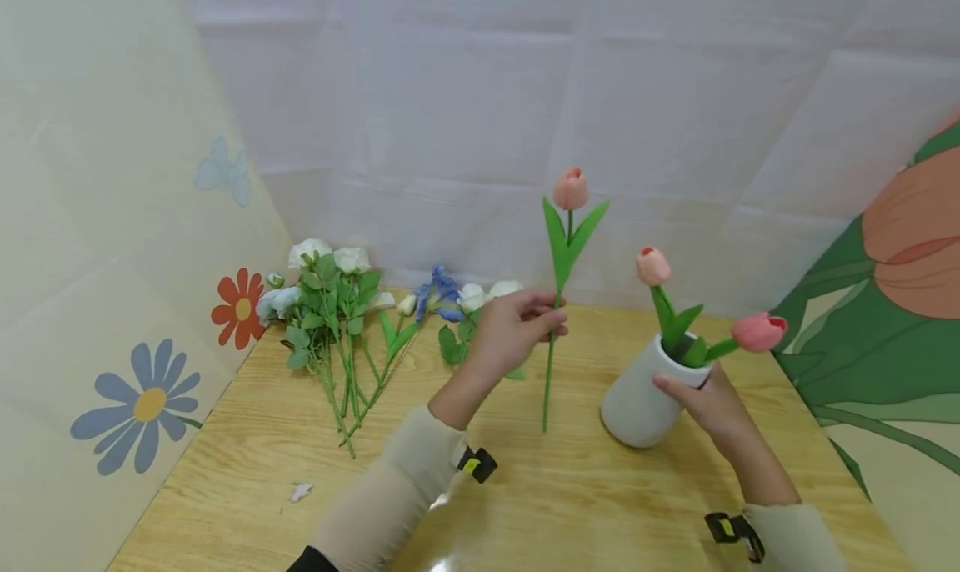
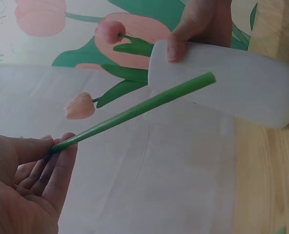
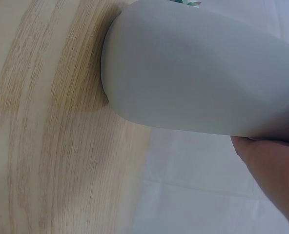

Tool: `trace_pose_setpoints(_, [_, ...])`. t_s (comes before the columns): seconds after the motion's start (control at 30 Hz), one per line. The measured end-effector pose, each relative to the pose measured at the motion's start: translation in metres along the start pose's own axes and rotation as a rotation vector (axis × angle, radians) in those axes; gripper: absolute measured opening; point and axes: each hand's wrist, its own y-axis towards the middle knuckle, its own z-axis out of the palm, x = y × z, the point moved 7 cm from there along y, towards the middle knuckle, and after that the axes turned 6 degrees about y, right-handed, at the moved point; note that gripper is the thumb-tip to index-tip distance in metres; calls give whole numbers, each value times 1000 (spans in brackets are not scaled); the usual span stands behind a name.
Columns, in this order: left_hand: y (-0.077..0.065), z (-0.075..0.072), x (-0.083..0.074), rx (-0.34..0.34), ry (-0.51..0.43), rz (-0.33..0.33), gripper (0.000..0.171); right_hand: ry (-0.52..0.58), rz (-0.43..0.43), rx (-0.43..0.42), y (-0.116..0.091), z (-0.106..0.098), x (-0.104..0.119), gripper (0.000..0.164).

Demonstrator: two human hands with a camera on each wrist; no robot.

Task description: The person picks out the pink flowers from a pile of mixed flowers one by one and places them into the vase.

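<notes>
My left hand (image 1: 517, 326) pinches the green stem of a pale pink tulip (image 1: 572, 190) between thumb and fingers. The tulip stands upright, bloom at the top, its bare stem end hanging below the hand. In the left wrist view that stem (image 2: 134, 111) crosses in front of the white vase (image 2: 222, 80). My right hand (image 1: 708, 401) grips the vase (image 1: 637, 397) near its rim, thumb on the near side, other fingers hidden behind. The vase leans to the right. It holds a pale pink tulip (image 1: 653, 267) and a deeper pink tulip (image 1: 759, 332) that leans out to the right.
White roses (image 1: 351, 260) with long green stems lie at the table's back left. Beside them are a blue flower (image 1: 442, 288) and more white blooms (image 1: 472, 297). A small white scrap (image 1: 301, 492) lies at the front left. A pale cloth backdrop (image 1: 465, 122) hangs behind the table.
</notes>
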Motion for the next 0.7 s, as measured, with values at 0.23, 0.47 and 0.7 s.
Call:
trace_pose_setpoints(0.23, [7,16,-13,2,-2,37,19,-7,7,7,1,0,-1,63])
trace_pose_setpoints(0.47, [13,27,-26,3,-20,65,20,-23,9,11,0,-1,0,65])
trace_pose_setpoints(0.7, [19,37,-34,-2,-43,91,19,-19,1,3,0,-1,0,65])
